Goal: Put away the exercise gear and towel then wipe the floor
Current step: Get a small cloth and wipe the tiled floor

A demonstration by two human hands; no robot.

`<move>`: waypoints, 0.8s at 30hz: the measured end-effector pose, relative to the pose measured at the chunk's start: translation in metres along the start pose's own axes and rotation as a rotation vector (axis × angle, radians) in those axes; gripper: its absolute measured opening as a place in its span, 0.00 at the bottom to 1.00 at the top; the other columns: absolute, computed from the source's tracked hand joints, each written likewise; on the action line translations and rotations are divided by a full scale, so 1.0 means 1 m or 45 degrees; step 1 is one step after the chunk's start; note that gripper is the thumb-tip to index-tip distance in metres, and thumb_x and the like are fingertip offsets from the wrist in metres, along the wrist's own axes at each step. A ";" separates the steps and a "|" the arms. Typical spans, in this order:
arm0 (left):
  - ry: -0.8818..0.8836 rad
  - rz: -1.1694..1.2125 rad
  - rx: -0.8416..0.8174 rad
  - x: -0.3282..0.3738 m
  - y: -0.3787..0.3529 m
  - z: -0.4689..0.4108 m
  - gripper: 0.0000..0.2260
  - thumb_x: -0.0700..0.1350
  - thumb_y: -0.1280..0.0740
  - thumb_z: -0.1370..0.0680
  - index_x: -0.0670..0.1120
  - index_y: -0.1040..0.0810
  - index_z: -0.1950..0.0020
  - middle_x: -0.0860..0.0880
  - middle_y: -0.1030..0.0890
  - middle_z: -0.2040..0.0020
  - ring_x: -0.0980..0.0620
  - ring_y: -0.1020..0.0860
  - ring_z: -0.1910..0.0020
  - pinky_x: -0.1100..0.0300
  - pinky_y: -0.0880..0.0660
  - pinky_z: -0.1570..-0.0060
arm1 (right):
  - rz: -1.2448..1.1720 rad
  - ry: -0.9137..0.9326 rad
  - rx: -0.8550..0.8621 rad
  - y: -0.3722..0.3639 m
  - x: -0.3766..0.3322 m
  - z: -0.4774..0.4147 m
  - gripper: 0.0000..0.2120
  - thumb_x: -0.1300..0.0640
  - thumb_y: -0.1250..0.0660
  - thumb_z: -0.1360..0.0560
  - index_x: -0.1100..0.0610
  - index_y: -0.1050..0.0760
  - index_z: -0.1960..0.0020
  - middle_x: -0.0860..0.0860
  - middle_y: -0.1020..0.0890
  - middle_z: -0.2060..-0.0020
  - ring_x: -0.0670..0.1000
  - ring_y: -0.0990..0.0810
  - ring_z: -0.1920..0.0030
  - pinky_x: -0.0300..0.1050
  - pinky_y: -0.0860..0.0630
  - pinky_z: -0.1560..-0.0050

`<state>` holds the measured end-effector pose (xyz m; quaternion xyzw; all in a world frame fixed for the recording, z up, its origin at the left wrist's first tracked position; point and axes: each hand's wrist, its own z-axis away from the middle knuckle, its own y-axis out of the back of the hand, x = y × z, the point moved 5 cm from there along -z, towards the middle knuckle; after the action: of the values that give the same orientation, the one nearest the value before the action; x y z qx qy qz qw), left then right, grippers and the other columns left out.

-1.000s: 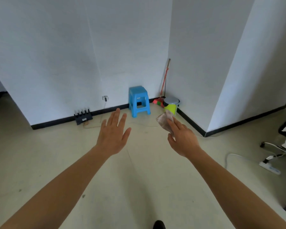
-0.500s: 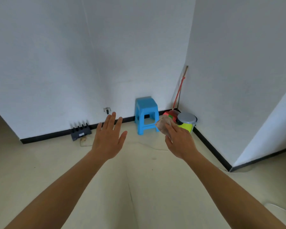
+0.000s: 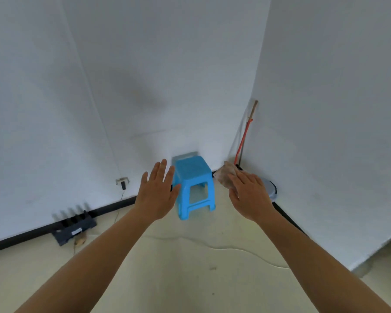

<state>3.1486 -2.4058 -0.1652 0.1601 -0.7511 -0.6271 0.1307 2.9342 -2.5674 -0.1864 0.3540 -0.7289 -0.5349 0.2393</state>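
pale cream floor (image 3: 178,285), white walls (image 3: 167,75), black skirting (image 3: 113,206) round the corner. blue stool (image 3: 194,184) by the wall, broom (image 3: 243,141) and bin (image 3: 271,188) beside. left grip (image 3: 156,195) spread flat, holding nothing. right grip (image 3: 250,195) clutching crumpled cloth (image 3: 226,177) in the air near the stool.

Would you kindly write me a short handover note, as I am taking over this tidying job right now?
Left hand: open, holding nothing, raised in front of the blue stool.
Right hand: holds a crumpled cloth in its grip, near the grey-lidded bin in the corner.
Gear and towel: not in view; I cannot confirm they are put away.
To do: probably wipe the floor, or bin the cloth if wiping is finished.
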 end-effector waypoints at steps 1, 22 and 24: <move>-0.020 -0.004 -0.001 -0.003 -0.007 -0.030 0.31 0.61 0.60 0.19 0.47 0.52 0.19 0.45 0.56 0.19 0.46 0.54 0.20 0.44 0.49 0.23 | -0.001 -0.023 0.021 -0.009 0.012 -0.024 0.24 0.51 0.43 0.24 0.56 0.28 0.29 0.55 0.21 0.35 0.58 0.23 0.37 0.57 0.30 0.33; 0.014 -0.011 -0.321 -0.103 -0.209 -0.533 0.28 0.59 0.57 0.17 0.49 0.56 0.19 0.47 0.61 0.19 0.47 0.60 0.20 0.45 0.54 0.22 | -0.322 -0.122 -0.233 -0.256 0.157 -0.514 0.23 0.53 0.43 0.17 0.53 0.36 0.23 0.50 0.33 0.24 0.58 0.25 0.37 0.53 0.27 0.41; 0.016 0.005 -0.373 -0.124 -0.237 -0.562 0.28 0.59 0.56 0.17 0.49 0.56 0.19 0.47 0.61 0.19 0.47 0.60 0.20 0.45 0.54 0.22 | -0.355 -0.139 -0.235 -0.279 0.150 -0.544 0.23 0.53 0.43 0.17 0.53 0.38 0.22 0.49 0.34 0.23 0.58 0.25 0.35 0.53 0.27 0.39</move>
<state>3.5032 -2.8995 -0.2972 0.1416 -0.6509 -0.7287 0.1587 3.3073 -3.0651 -0.2849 0.3985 -0.6326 -0.6459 0.1543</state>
